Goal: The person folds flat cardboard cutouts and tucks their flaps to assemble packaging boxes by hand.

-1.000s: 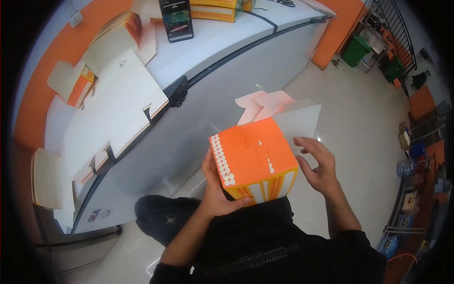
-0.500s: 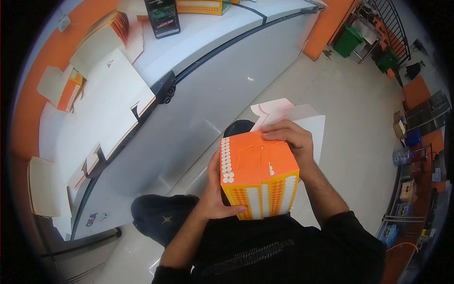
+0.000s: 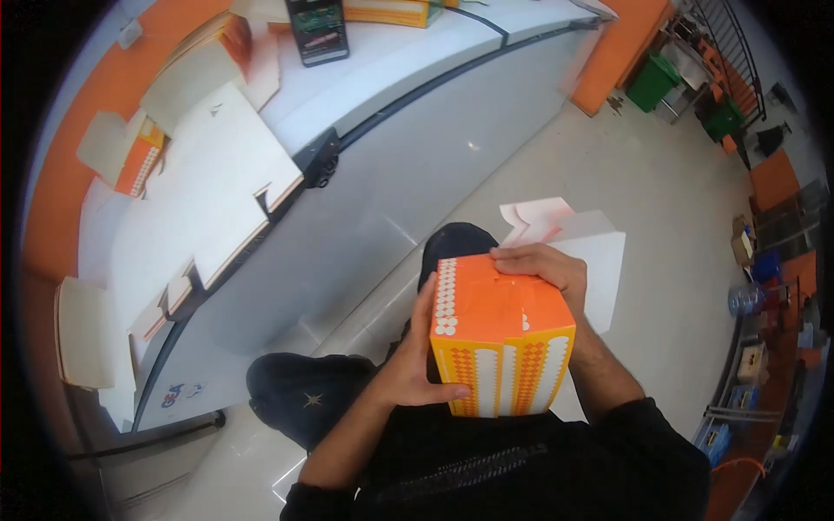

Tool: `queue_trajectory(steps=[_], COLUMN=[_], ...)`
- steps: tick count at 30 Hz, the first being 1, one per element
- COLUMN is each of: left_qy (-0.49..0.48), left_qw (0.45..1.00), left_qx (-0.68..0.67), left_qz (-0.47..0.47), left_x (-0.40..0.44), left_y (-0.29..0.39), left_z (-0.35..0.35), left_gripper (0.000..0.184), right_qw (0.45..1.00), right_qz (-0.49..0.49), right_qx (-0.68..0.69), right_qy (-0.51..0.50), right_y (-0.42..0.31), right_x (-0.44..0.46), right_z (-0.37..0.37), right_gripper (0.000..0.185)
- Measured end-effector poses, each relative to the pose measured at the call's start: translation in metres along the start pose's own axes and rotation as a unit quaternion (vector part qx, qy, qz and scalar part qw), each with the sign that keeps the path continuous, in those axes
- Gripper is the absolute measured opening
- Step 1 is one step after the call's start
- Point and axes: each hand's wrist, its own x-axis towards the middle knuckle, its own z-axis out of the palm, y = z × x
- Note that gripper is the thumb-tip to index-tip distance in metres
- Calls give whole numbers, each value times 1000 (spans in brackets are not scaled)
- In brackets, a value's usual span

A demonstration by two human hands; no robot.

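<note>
An orange and yellow cardboard box [image 3: 502, 347] with white dot rows is held in front of my body, above my lap. My left hand [image 3: 415, 365] wraps its left side, the thumb lying across the striped yellow face. My right hand [image 3: 556, 276] grips the far right corner, fingertips bent onto the orange face where slotted tabs meet. That face looks closed along its middle seam. At the far end, white open flaps [image 3: 599, 247] stick out past my right hand. The palm of my right hand is hidden.
To the left, a white curved counter [image 3: 304, 104] carries a stack of flat cardboard blanks [image 3: 217, 182], a partly folded orange carton [image 3: 139, 165] and a dark phone-like device [image 3: 317, 35]. Green bins [image 3: 651, 82] stand far right, beyond the tiled floor [image 3: 521, 174].
The box and both hands sit slightly further right and lower in view. The counter has also shifted right as the camera turned. My right fingers lie a little flatter over the box's top edge.
</note>
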Motion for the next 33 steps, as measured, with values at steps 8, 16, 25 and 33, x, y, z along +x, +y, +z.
queue_trajectory(steps=[8, 16, 25, 33], left_qy=[96, 228, 213, 254], left_qw=[981, 859, 869, 861], left_qx=[-154, -358, -359, -355], left_qz=[-64, -287, -266, -260], left_x=[9, 24, 34, 35], left_y=[-11, -87, -79, -81], left_z=[9, -8, -6, 2], left_gripper=[118, 85, 79, 79], right_qw=[970, 926, 892, 946], right_qz=[240, 356, 351, 255], right_qx=[49, 71, 206, 120], right_qy=[-11, -104, -195, -159], right_y=[20, 61, 70, 46], right_x=[2, -23, -87, -97], right_z=[4, -4, -13, -5], right_gripper=[37, 33, 43, 14])
